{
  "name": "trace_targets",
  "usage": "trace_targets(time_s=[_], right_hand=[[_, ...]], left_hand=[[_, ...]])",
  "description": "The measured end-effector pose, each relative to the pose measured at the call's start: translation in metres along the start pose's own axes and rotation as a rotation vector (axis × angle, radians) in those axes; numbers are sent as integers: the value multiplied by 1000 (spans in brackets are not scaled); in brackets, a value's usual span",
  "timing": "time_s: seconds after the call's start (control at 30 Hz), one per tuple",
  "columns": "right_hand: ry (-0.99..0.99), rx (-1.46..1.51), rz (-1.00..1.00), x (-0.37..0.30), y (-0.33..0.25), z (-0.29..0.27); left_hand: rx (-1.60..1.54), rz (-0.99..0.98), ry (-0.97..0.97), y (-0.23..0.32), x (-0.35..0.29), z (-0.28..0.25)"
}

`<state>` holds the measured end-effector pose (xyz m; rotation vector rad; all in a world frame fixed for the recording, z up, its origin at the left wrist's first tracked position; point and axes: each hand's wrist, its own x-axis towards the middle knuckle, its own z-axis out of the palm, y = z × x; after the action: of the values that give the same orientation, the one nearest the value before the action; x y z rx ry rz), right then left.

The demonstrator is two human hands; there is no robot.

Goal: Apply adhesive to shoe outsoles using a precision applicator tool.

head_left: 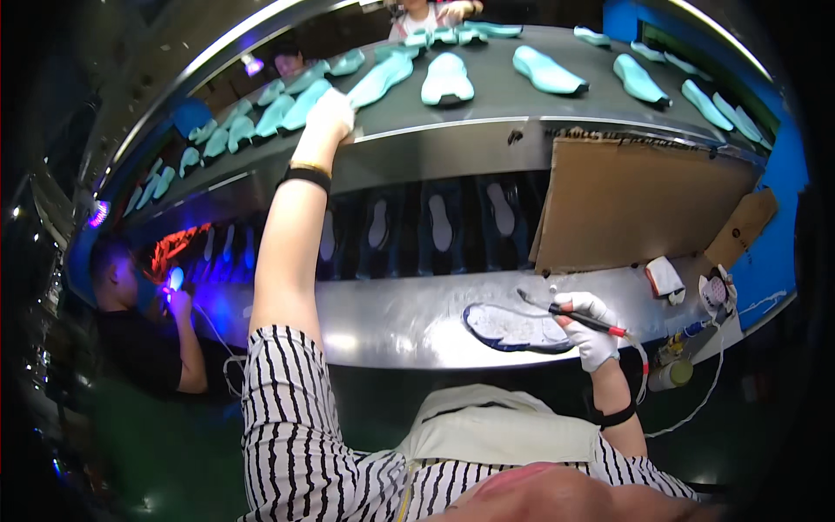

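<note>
My left hand point(330, 115), in a white glove, reaches far forward to the near edge of the upper belt. It touches or overlaps the heel end of a mint-green shoe piece point(383, 80); its fingers are hidden, so a grip cannot be made out. Another mint piece point(304, 106) lies just left of it. Held in my right hand point(593, 329), gloved with bare fingertips, is a slim black-handled brush point(594, 322) with a red band and a tube trailing from its end. The brush tip is over a grey-white shoe sole point(513, 327) with a dark blue rim, lying on the metal ledge.
Several mint pieces rest along the upper belt point(496, 104). Below it, dark soles with pale centres sit on a lower belt point(404, 226). A cardboard sheet point(639, 204) leans at right, near a folded white cloth point(665, 280). At left, a co-worker point(130, 322) holds a glowing tool; others sit across.
</note>
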<state>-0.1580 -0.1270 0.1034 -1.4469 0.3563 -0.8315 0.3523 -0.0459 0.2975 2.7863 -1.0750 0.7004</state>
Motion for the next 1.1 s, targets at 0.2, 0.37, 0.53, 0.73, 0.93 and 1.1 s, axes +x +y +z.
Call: trace_targets(time_s=[0.2,0.37,0.53,0.73,0.93,1.1], right_hand=[[38,14,41,-26,4,-18],[51,35,38,-30,-6,-19],[126,33,29,-25,2,-25],[174,-9,71,-21,14,-32],[168,7,87,-10,9,-23],[191,-36,121,-1,15,-18]], left_hand=[[31,112,332,6,-69,-29],[-219,340,567,19,-108,-47],[-434,321,384,21,-93,-43],[-5,299,-3,16,-67,-47],[363,280,-149,-33,-58,-37],[296,163,-56,-64,-55,-30]])
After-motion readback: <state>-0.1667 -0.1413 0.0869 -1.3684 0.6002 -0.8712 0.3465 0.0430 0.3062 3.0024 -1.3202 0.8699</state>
